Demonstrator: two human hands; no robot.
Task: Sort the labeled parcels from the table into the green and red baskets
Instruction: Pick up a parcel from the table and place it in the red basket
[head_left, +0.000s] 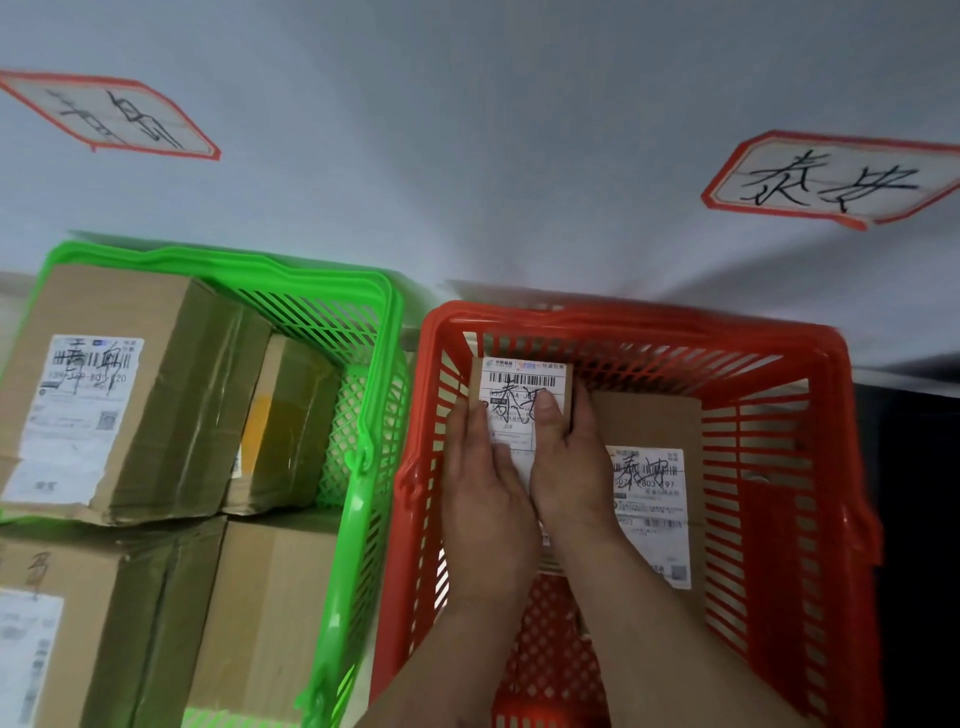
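We take the red slatted plastic basket (831, 467) as our landmark. Just beside it on the left, the green slatted plastic basket (363, 405) already holds at least three brown cardboard boxes (171, 395) with white labels, so we judge much of the sorting done; the table itself is out of sight, so we cannot tell what remains. Inside the red basket, our left hand (485, 499) and right hand (569, 467) press in from either side, gripping a small brown labelled parcel (519, 384) near its far wall. To the right inside it lies a flat brown labelled parcel (649, 467).
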